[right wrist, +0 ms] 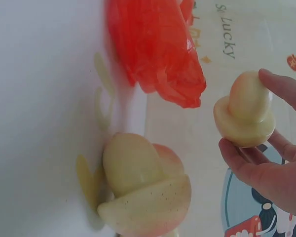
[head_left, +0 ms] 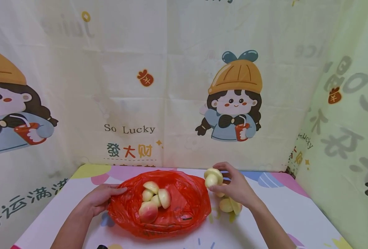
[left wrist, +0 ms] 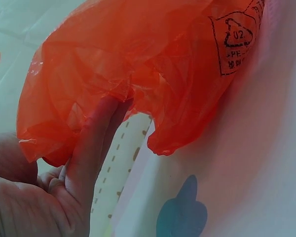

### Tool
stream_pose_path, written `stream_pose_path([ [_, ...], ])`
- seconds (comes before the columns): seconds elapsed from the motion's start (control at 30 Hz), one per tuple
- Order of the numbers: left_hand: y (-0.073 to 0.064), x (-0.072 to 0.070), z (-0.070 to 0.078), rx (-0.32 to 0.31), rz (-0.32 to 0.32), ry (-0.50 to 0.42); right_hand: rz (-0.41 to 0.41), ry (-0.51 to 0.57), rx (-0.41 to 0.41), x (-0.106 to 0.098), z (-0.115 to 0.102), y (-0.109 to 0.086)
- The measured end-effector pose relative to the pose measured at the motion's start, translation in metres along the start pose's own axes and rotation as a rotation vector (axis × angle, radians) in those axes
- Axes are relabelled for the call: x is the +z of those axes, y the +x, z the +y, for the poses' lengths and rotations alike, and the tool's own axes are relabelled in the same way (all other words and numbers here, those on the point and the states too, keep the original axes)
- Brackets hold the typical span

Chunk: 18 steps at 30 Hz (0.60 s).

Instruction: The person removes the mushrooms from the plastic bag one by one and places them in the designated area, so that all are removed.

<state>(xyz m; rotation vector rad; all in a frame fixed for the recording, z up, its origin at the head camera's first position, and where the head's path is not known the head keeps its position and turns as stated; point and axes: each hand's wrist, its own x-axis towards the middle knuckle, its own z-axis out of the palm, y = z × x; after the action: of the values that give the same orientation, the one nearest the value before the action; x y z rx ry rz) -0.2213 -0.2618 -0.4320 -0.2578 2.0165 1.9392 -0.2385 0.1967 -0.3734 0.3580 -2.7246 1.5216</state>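
A red plastic bag (head_left: 190,193) lies spread on the table with its mouth facing up. Inside it are toy mushrooms (head_left: 164,198) and a rounded pink-and-cream piece (head_left: 148,212). My left hand (head_left: 98,200) pinches the bag's left rim; in the left wrist view its straight fingers (left wrist: 96,133) lie against the outside of the film. Beyond the bag's right edge, my right hand (head_left: 238,185) holds a cream toy mushroom (right wrist: 246,111) raised above the table, thumb on its stem end and fingers at the cap. Below that hand lie more toy mushrooms (right wrist: 138,182), partly overlapping.
The patterned table (head_left: 233,231) meets a printed cloth backdrop (head_left: 177,145) at its far edge, with cloth on both sides too. A small dark object (head_left: 102,247) shows at the near edge, mostly cut off.
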Motion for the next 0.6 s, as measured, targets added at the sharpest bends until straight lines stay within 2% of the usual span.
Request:
stream_pose_path([
  [0.3,-0.002,0.001,0.001,-0.001,0.008,0.006,-0.001,-0.01,0.012,-0.014,0.006,-0.005],
  [0.6,-0.002,0.002,0.002,-0.002,0.003,0.011,-0.005,0.004,-0.01,-0.029,0.012,-0.011],
])
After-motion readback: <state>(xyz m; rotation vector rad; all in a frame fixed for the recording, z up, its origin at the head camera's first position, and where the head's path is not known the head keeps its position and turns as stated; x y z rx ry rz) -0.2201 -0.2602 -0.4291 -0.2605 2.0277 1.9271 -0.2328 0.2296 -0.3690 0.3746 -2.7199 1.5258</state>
